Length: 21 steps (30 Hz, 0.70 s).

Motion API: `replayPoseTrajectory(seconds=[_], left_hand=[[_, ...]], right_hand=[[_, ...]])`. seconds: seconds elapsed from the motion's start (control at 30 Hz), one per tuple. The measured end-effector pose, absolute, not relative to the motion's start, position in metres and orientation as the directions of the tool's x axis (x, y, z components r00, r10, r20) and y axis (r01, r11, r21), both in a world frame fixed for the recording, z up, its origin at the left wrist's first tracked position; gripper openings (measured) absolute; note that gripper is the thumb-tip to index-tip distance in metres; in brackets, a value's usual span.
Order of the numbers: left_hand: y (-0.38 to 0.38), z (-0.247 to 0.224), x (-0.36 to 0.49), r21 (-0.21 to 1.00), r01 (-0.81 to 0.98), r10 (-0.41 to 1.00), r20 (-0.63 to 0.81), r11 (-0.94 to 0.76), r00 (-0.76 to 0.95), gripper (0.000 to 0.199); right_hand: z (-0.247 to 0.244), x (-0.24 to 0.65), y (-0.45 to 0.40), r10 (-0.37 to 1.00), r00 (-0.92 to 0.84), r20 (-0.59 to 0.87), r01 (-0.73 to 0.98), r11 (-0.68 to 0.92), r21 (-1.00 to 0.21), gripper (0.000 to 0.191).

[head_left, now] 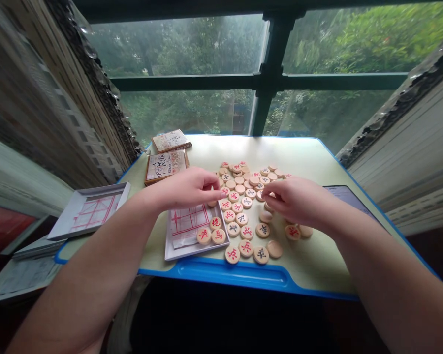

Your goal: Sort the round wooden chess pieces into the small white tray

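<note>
The left hand (197, 188) arches above the far end of a white, shallow rectangular tray (186, 251), fingers bent; whether it pinches anything, I cannot tell. Right of the tray, the right hand (290, 196) curls its fingers downward, its grip also unclear. Round, pale wooden discs with red or black characters (247, 231) spread rightward from the tray; three red-marked discs (204, 236) rest in it. Beyond it lie two printed, brown-edged boxes (166, 166).
</note>
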<state>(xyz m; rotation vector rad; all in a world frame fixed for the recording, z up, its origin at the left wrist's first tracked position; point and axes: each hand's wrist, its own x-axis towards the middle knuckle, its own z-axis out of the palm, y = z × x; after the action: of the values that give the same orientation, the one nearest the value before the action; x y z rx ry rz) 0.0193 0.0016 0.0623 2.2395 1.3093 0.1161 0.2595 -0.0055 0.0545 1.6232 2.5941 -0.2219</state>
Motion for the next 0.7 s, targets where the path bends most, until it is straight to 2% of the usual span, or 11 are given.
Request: replayPoseTrajectory(seconds=[0.13, 0.2, 0.37, 0.47, 0.53, 0.63, 0.7], left_hand=[[0.002, 0.062, 0.019, 0.459, 0.793, 0.824, -0.198, -0.401, 0.531, 0.041], [0.003, 0.062, 0.019, 0.441, 0.798, 0.821, -0.201, -0.411, 0.534, 0.041], [0.002, 0.061, 0.019, 0.434, 0.805, 0.826, -0.206, -0.404, 0.525, 0.041], [0.002, 0.061, 0.019, 0.441, 0.801, 0.825, -0.203, -0.404, 0.528, 0.039], [0.002, 0.061, 0.019, 0.441, 0.798, 0.822, -0.200, -0.411, 0.534, 0.039], [0.003, 0.060, 0.018, 0.435, 0.797, 0.819, -0.199, -0.419, 0.539, 0.040], [0.004, 0.060, 0.018, 0.433, 0.797, 0.817, -0.200, -0.421, 0.540, 0.039]], right_hand=[[0.060, 0.268, -0.008, 0.822, -0.466, -0.327, 0.884, 0.444, -0.146, 0.029], [0.060, 0.266, -0.011, 0.816, -0.433, -0.383, 0.900, 0.414, -0.134, 0.031], [0.054, 0.257, -0.012, 0.821, -0.471, -0.322, 0.880, 0.462, -0.112, 0.022], [0.052, 0.257, -0.012, 0.822, -0.508, -0.256, 0.860, 0.498, -0.109, 0.027], [0.052, 0.258, -0.012, 0.803, -0.553, -0.224, 0.833, 0.530, -0.157, 0.031], [0.053, 0.257, -0.015, 0.761, -0.602, -0.240, 0.798, 0.563, -0.215, 0.026], [0.053, 0.253, -0.017, 0.765, -0.588, -0.262, 0.809, 0.554, -0.198, 0.026]])
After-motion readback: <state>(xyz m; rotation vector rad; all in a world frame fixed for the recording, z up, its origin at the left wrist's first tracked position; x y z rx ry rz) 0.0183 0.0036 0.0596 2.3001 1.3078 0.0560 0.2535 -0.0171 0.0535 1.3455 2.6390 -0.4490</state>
